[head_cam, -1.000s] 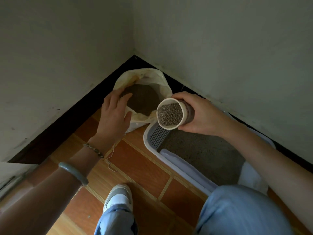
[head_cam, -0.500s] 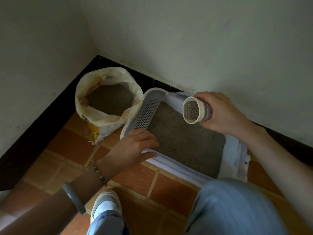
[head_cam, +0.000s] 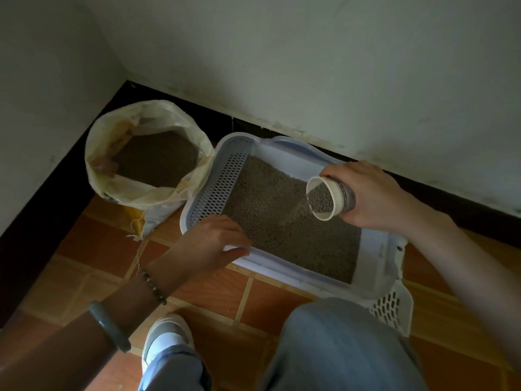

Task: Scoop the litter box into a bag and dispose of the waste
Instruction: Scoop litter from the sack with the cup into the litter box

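Overhead, a room corner is seen from a head-worn cam, looking down at a tiled floor (head_cam: pixel 203 292). A white litter box (head_cam: pixel 379 249) is set along the far wall (head_cam: pixel 310 66), filled w/ grey granules (head_cam: pixel 282 235); a perforated grille (head_cam: pixel 220 184) runs along its left end. Just left of it, touching or nearly so, an open bag (head_cam: pixel 146 196) is stood upright in the corner. Its top is rolled down so the mouth is kept wide, and dark granules are seen inside.

A small round cup (head_cam: pixel 331 200) is gripped by the right hand (head_cam: pixel 375 198), fingers and thumb wrapped round its body, above the far-right part of the box. It is tipped w/ the mouth facing left and down, prob. so the contents can be let out. A faint streak below the lip appears to be granules falling into the box, though blur makes this uncertain.

The left hand (head_cam: pixel 214 244) is laid on the box's near rim at the left corner, fingers loosely curved, thumb along the edge, prob. to keep the box steady. Whether the rim is actually clasped can't be told.

A beaded bracelet (head_cam: pixel 153 287) and a bangle (head_cam: pixel 110 325) are worn on the left wrist. Denim knees (head_cam: pixel 338 348) and one pale shoe (head_cam: pixel 166 337) are seen at the near edge, so a crouch is implied.

Judged from this, the cup is being emptied; disposal of waste is not yet done.
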